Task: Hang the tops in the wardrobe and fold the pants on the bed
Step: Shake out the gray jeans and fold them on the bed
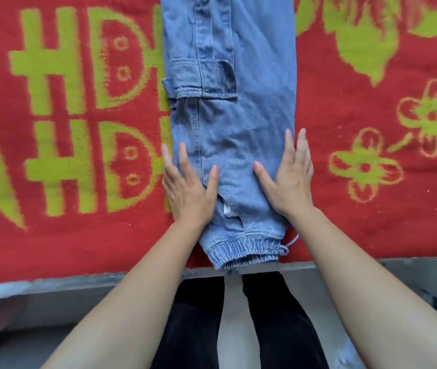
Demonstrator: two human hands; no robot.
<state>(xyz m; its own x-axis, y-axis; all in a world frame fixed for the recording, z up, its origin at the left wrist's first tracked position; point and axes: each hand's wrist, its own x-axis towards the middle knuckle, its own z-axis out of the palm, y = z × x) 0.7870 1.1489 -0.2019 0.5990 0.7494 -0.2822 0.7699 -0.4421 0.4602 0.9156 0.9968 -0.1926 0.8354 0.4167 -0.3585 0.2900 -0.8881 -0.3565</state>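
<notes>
The person wears black trousers [278, 323], and the forearms [143, 283] are bare down to the left hand [188, 187] and right hand [289, 182].

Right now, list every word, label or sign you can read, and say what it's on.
"HD" above "HD": green pattern on the red blanket, cut off by the jeans; possibly a sideways character, not letters.
White tag between the jeans' layers: nothing legible.

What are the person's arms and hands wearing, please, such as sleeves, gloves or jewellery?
The left forearm and right forearm are bare, with no sleeve in view. The left hand and right hand show no gloves, rings, watch or bracelet. The nails look short and unpainted.
</notes>
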